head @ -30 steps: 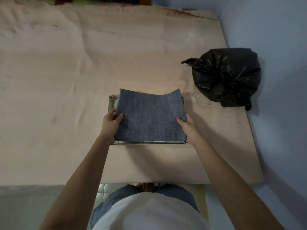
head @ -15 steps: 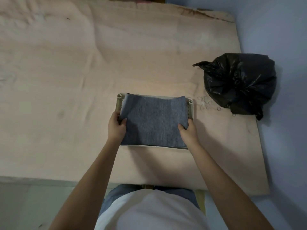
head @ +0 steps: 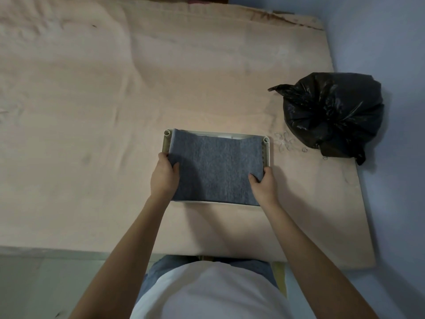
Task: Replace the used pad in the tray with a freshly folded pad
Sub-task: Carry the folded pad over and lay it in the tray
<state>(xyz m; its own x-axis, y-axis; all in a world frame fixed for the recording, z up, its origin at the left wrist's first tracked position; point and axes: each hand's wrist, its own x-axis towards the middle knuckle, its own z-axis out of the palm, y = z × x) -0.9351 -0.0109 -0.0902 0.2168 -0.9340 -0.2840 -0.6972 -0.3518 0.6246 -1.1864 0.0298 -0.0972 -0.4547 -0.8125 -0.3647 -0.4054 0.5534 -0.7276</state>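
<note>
A grey folded pad (head: 213, 166) lies over a pale rectangular tray (head: 266, 153) on a pink-covered bed. The pad covers most of the tray, with its far edge still curled up near the tray's back rim. My left hand (head: 164, 174) pinches the pad's left edge, thumb on top. My right hand (head: 262, 183) pinches the pad's right edge near the tray's right rim. What lies under the pad inside the tray is hidden.
A tied black plastic bag (head: 333, 113) sits on the bed's right side near a bluish wall (head: 391, 42). The pink bed sheet (head: 92, 111) spreads wide to the left and behind the tray. The bed's near edge runs just below my forearms.
The pad, held raised above the tray a second ago, has come down onto it and spread flatter. Both hands have stayed on its side edges.
</note>
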